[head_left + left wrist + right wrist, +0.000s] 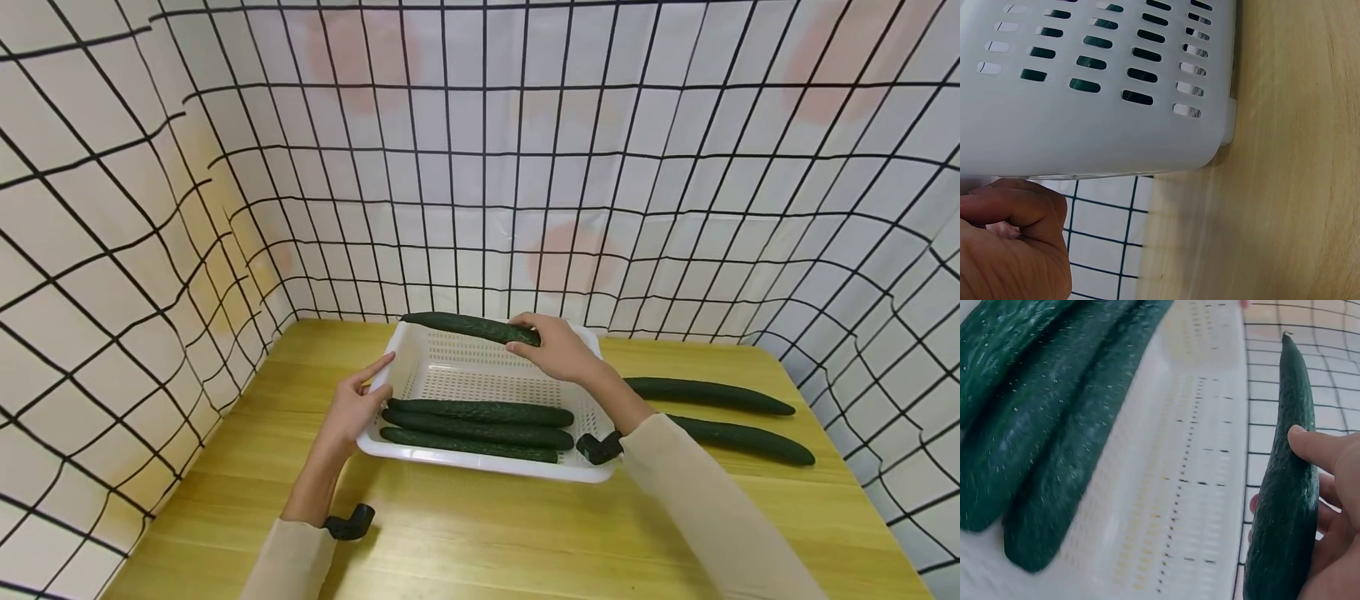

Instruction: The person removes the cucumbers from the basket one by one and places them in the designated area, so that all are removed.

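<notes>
1. Cucumbers (477, 431), three of them, lie side by side in a white basket (487, 464), toward its 6 o'clock wall, their lengths running roughly from 9 to 3 o'clock.
2. Left hand (356, 408) grasps the basket's rim at 9 o'clock, with its thumb on the edge.
3. On the yellowish wooden tabletop (465, 533), between 3 and 4 o'clock from the basket, lie a nearer loose cucumber (742, 439) and, just beyond it, a farther loose cucumber (708, 395); the right forearm (626, 400) hides their left ends.
4. Right hand (557, 346) grasps the held cucumber (465, 325) near one end, thumb on one side and fingers on the other. This cucumber is at the basket's 12 o'clock side, its free tip toward 11 o'clock.
5. Beyond, at 12 o'clock, a black grid (484, 167) stands before a pale sheet (502, 117) with blurred pinkish spots.
</notes>
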`<state>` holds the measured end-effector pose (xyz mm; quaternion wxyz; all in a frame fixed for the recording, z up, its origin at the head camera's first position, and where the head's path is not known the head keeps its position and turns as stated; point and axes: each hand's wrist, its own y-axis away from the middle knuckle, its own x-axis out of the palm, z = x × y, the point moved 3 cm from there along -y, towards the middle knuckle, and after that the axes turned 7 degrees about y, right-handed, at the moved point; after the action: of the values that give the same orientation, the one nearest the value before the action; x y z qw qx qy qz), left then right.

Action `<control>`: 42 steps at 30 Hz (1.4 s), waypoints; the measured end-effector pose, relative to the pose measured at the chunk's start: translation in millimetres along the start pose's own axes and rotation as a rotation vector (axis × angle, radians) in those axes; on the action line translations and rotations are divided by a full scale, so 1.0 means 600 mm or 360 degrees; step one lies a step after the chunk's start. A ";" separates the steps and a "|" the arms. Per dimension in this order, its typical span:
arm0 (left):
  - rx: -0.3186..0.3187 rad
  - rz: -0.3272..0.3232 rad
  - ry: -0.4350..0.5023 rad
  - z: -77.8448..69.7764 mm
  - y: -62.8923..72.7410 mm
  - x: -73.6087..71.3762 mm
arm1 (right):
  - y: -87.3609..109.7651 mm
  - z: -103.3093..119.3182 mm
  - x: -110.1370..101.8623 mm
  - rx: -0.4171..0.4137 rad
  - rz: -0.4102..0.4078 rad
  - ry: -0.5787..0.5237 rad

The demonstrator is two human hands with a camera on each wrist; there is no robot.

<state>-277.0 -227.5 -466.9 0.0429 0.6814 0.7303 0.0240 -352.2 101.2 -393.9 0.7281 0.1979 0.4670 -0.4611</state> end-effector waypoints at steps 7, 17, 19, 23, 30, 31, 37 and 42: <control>0.0007 -0.0006 -0.0017 -0.001 -0.003 0.001 | 0.028 -0.013 -0.036 -0.0026 -0.0039 -0.0021; 0.0005 0.0014 0.0023 -0.005 0.003 0.005 | 0.079 -0.048 -0.064 -0.0024 -0.0077 0.0027; 0.0002 0.0019 0.0033 -0.005 0.004 0.005 | 0.090 -0.058 -0.067 -0.0020 -0.0084 0.0035; -0.0002 0.0026 0.0022 -0.005 0.005 0.005 | 0.116 -0.079 -0.074 0.0010 -0.0087 0.0042; -0.0021 0.0023 0.0024 -0.002 0.003 0.003 | 0.161 -0.110 -0.089 0.0055 -0.0127 0.0083; -0.0021 0.0027 0.0026 -0.002 0.003 0.003 | 0.166 -0.114 -0.092 0.0062 -0.0127 0.0094; -0.0015 0.0017 0.0031 -0.004 0.004 0.004 | 0.196 -0.139 -0.110 0.0067 -0.0151 0.0164; -0.0023 0.0004 0.0033 -0.002 0.003 0.003 | 0.226 -0.159 -0.122 0.0102 -0.0175 0.0187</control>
<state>-275.6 -225.7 -465.5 0.0401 0.6817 0.7296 0.0364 -293.9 272.6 -396.6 0.6664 0.2218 0.5039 -0.5027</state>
